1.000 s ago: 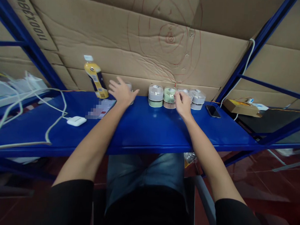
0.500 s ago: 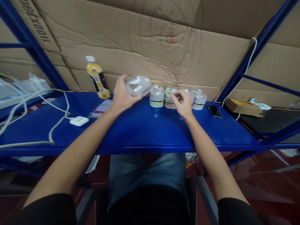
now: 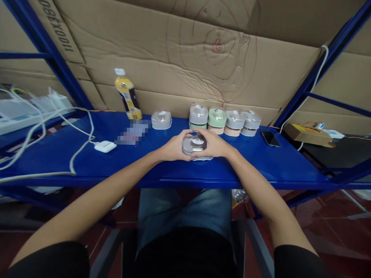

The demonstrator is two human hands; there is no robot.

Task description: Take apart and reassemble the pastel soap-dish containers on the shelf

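A small grey container with a clear lid [image 3: 193, 144] sits low over the blue shelf between my two hands. My left hand [image 3: 176, 147] curls round its left side, and my right hand [image 3: 217, 145] wraps its right side, with the fingertips nearly meeting in front and behind. On the lid is a round white label. Behind my hands stand stacked pairs of like containers: grey on green [image 3: 199, 117], green on pink [image 3: 217, 120], grey on pink [image 3: 234, 122] and grey on grey [image 3: 251, 122]. Another grey container [image 3: 161, 120] stands singly to the left.
A yellow drink bottle [image 3: 128, 94] stands at the back left, near a blurred-out flat item [image 3: 133, 132]. A white earphone-style case [image 3: 105, 146] and white cables [image 3: 81, 151] lie at left. A dark phone [image 3: 270, 138] lies right of the stacks. Cardboard [image 3: 131, 44] backs the shelf.
Half a second ago my left hand held a clear-lidded container raised at the back, and my right hand was at the stacks. Both hands are now together nearer me. A single grey container now stands at left.
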